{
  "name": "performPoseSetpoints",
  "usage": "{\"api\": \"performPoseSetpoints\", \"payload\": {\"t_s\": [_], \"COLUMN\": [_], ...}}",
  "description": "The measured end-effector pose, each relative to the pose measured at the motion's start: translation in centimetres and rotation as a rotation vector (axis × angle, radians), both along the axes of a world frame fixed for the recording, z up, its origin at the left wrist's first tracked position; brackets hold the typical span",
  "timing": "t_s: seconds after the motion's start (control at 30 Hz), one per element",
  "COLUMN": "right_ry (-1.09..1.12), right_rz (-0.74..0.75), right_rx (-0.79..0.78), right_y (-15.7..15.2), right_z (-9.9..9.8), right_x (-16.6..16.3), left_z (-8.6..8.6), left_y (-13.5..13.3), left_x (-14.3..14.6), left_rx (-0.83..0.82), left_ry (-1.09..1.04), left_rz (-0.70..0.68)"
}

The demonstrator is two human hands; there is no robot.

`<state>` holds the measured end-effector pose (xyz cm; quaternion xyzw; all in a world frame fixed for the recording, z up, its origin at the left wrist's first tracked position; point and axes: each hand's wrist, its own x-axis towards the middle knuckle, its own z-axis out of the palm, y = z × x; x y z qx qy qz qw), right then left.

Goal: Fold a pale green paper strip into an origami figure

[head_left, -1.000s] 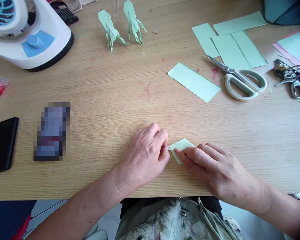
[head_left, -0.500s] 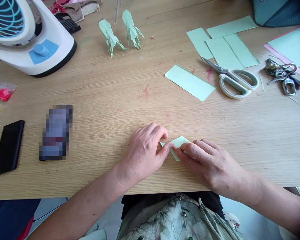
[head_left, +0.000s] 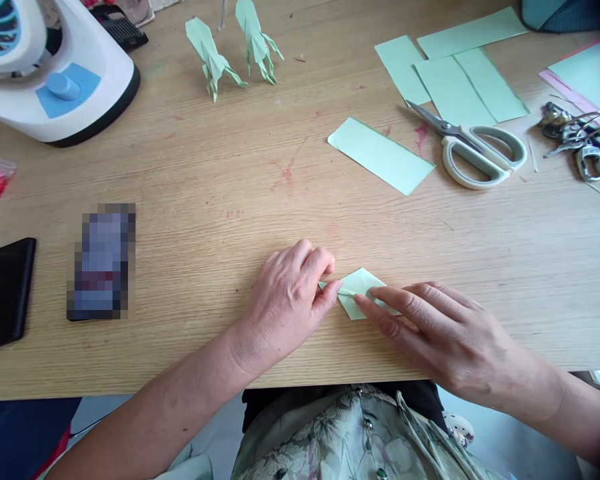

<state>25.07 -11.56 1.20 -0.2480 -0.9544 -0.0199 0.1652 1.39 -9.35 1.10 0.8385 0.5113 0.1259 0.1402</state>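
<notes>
More of the folded, kite-shaped piece of pale green paper (head_left: 361, 278) shows than half a second ago, as the right hand (head_left: 443, 327) has drawn slightly back and loosened, its thumb and forefinger now parted; the left hand (head_left: 290, 290) keeps nearly the same pose at the paper's left point. The scene is a light wood-grain table (head_left: 195, 267) marked with reddish stains, a person in a floral garment (head_left: 325, 440) seated at its near edge above a pale floor. A white plastic fan with a blue dial (head_left: 93, 87) stands at far left. Across the table, four pale green paper strips (head_left: 453, 87) lie grouped at upper right, near steel scissors with white-and-grey handles (head_left: 463, 139); one more pale green rectangle (head_left: 381, 157) lies apart, just left of the blades. Two folded pale green paper figures (head_left: 211, 61) stand at the back, a phone with a blurred screen (head_left: 101, 260) lies at left, and a bunch of metal keys (head_left: 577, 137) rests at right. The folded paper lies between the hands near the front edge: the left hand, loosely curled, sets its thumb over the left point, its grip impossible to tell; the right, fingers extended, rests thumb and forefinger tips on the paper's right part.
</notes>
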Motion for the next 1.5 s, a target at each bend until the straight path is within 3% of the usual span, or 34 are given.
{"api": "performPoseSetpoints", "payload": {"t_s": [0.2,0.8,1.23,1.5], "right_ry": [-0.02,0.06,0.123,0.133], "right_rz": [0.005,-0.003,-0.047,-0.042], "right_rx": [0.024,-0.097,-0.185,-0.177], "right_y": [0.3,0.5,0.5,0.5], "right_z": [-0.1,-0.4,-1.1,-1.0], "right_x": [-0.5,-0.3,0.2,0.1], "left_z": [0.2,0.4,-0.1,0.2], "left_y": [0.0,0.2,0.5,0.4], "left_x": [0.1,0.0,-0.4,0.6], "left_rx": [-0.003,-0.018,-0.02,-0.089], "left_ry": [0.036,0.083,-0.182,-0.171], "left_rz": [-0.009,-0.051,-0.189,-0.131]}}
